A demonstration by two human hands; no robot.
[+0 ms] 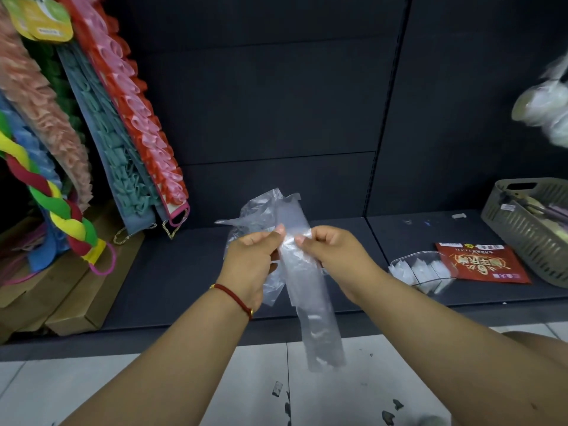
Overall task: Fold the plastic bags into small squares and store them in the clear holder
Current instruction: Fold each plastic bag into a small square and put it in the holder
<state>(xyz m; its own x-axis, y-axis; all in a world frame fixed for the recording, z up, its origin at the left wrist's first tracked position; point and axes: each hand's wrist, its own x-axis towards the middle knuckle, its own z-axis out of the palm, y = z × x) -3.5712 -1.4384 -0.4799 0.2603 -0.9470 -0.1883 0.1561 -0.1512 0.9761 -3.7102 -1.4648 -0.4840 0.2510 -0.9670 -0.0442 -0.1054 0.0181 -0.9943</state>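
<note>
Centre of frame: both hands hold one clear plastic bag (302, 272) in the air above the front edge of the dark shelf (172, 272). Left hand (249, 259) pinches the bag's left edge between thumb and curled fingers; red string bracelet (233, 295) on that wrist. Right hand (330, 256) pinches the right edge the same way, thumb tip on the film, other fingers curled under. The thumbs sit close together, bag between them

Bag is already narrowed to a long strip: upper end sticks up crumpled above the hands, lower end hangs down toward the tiled floor (153, 382) at lower centre. Some loose film bunches behind the left hand

Step, judged: lengthwise folding into a strip, squares not yet started. Next move likely calls for flattening the strip, tucking in the loose film, then folding end over end; thin slippery film will spring open unless creases are pressed

Clear holder (421, 270) lies on the shelf at right of centre, already with several white folded bags inside, just beside a red printed packet (485, 265). Grey slatted basket (528, 229) at far right. Coloured ruffled mats (129, 118) hang at upper left
</note>
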